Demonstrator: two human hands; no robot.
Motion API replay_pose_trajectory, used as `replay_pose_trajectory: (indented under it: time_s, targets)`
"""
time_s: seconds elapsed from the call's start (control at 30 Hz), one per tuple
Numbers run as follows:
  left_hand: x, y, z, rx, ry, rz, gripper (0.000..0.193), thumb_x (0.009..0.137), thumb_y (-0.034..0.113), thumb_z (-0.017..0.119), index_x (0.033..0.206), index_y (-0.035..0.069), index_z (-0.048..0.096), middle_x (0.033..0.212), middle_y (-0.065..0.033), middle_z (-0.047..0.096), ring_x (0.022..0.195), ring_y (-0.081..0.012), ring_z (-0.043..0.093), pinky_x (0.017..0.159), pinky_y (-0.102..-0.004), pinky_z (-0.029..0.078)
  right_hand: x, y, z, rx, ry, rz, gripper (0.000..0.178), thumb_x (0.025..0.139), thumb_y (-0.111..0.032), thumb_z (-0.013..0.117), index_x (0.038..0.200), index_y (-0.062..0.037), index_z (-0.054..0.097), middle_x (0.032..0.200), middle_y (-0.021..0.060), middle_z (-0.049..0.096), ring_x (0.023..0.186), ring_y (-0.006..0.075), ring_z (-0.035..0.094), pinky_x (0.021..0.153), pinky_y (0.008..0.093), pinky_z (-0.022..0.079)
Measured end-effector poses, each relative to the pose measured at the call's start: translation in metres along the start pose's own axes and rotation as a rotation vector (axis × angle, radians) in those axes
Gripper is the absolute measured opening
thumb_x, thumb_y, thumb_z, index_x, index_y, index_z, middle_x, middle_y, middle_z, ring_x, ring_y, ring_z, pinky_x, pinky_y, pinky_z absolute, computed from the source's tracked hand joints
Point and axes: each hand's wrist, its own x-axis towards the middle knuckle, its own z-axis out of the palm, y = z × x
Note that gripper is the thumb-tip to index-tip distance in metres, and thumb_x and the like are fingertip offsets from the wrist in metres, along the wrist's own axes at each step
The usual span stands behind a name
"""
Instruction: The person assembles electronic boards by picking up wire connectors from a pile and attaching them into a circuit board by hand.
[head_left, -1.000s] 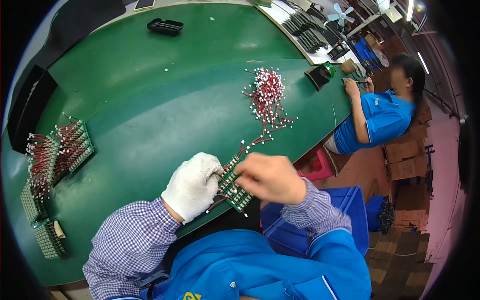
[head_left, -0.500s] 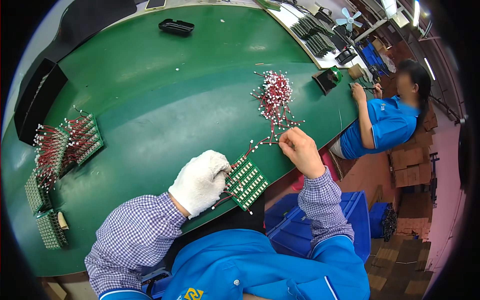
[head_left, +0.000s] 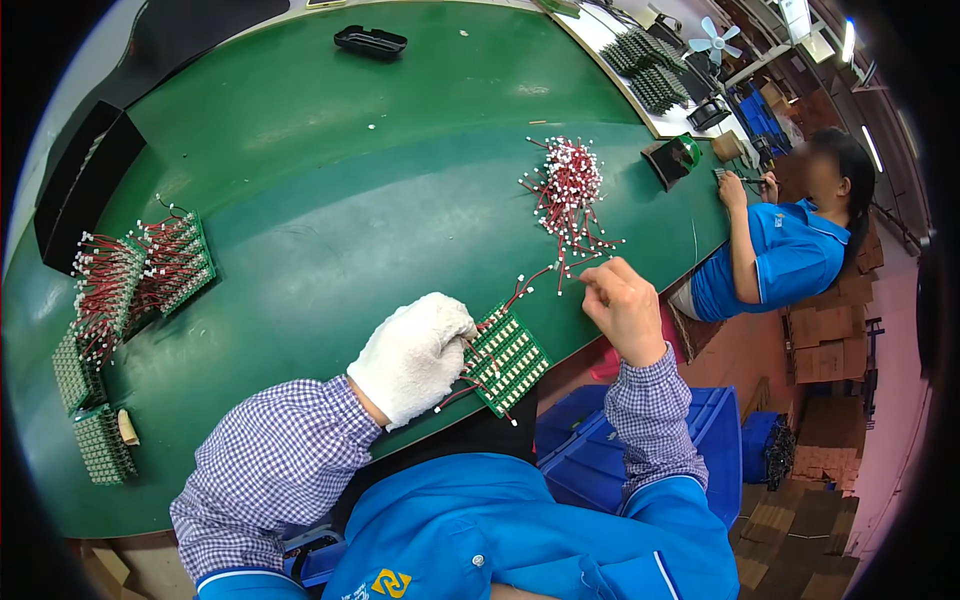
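Note:
My left hand [head_left: 415, 355], in a white knit glove, is closed at the left edge of a green circuit board panel [head_left: 512, 362] with rows of small white connectors. Several red wire leads poke out beside the gloved fingers, and some hang off the panel's edges. Bare, my right hand [head_left: 625, 310] is held in a pinch to the panel's upper right. At its fingertips is the end of a thin red wire lead [head_left: 574, 275], partly hidden by the fingers. Just beyond lies a pile of red leads with white plugs [head_left: 570, 185], with a few strays trailing toward me.
Panels with red leads [head_left: 160, 265] and bare panels [head_left: 103, 450] stand at the left, by a black box [head_left: 85, 190]. A black tray [head_left: 370, 42] lies at the far side. Right, a co-worker [head_left: 790, 240] sits at the green table [head_left: 330, 260]; blue bins [head_left: 640, 440] stand below its edge.
My right hand has shifted slightly right, away from the stray leads near the panel. The gloved left hand keeps its hold on the panel. The whole view has shifted a little.

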Motion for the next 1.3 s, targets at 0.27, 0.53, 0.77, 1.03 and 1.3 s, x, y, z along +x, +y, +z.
replay_pose_trajectory:
  time_s: [0.27, 0.53, 0.77, 1.03, 1.3]
  targets:
    - [-0.001, 0.003, -0.004, -0.015, -0.002, -0.026, 0.018, 0.07, -0.006, 0.061, 0.084, 0.005, 0.064, 0.091, -0.0076, 0.065, 0.072, -0.0216, 0.06, 0.065, -0.0302, 0.05, -0.012, -0.01, 0.003, 0.929, -0.14, 0.594, 0.011, 0.075, 0.008, 0.067, 0.082, -0.0005, 0.067, 0.078, 0.0019, 0.062, 0.057, 0.0097, 0.051, 0.05, 0.0225, 0.041]
    - [0.003, 0.01, -0.008, 0.024, -0.071, -0.064, 0.003, 0.077, 0.007, 0.06, 0.079, 0.005, 0.062, 0.081, -0.0087, 0.06, 0.067, -0.0275, 0.059, 0.064, -0.0371, 0.05, -0.026, 0.003, 0.014, 0.55, -0.006, 0.249, 0.009, 0.075, 0.009, 0.068, 0.08, 0.0016, 0.066, 0.082, 0.0048, 0.063, 0.06, 0.0106, 0.052, 0.052, 0.0212, 0.042]
    - [0.0, 0.001, 0.003, 0.057, 0.026, 0.006, 0.005, 0.078, 0.01, 0.06, 0.075, 0.006, 0.06, 0.077, -0.0091, 0.058, 0.066, -0.0286, 0.057, 0.062, -0.0396, 0.049, -0.016, -0.054, -0.004, 0.78, -0.063, 0.268, 0.012, 0.073, 0.011, 0.065, 0.078, 0.0008, 0.064, 0.081, 0.0052, 0.062, 0.059, 0.0109, 0.052, 0.052, 0.0207, 0.042]
    - [0.001, 0.0, 0.003, 0.108, 0.015, 0.0, 0.006, 0.078, 0.01, 0.06, 0.075, 0.006, 0.06, 0.077, -0.0102, 0.058, 0.065, -0.0301, 0.058, 0.059, -0.041, 0.05, -0.008, -0.082, 0.014, 0.58, -0.166, -0.042, 0.017, 0.068, 0.012, 0.065, 0.077, -0.0019, 0.061, 0.076, 0.0024, 0.057, 0.054, 0.0098, 0.047, 0.048, 0.0212, 0.038]
    - [-0.001, -0.004, 0.004, 0.128, 0.022, 0.023, 0.006, 0.078, 0.01, 0.06, 0.076, 0.005, 0.061, 0.077, -0.0115, 0.058, 0.063, -0.0312, 0.058, 0.057, -0.0413, 0.05, -0.007, -0.079, 0.019, 0.425, -0.192, -0.146, 0.02, 0.064, 0.011, 0.067, 0.076, -0.0035, 0.061, 0.075, 0.001, 0.056, 0.05, 0.0099, 0.044, 0.046, 0.0236, 0.036]
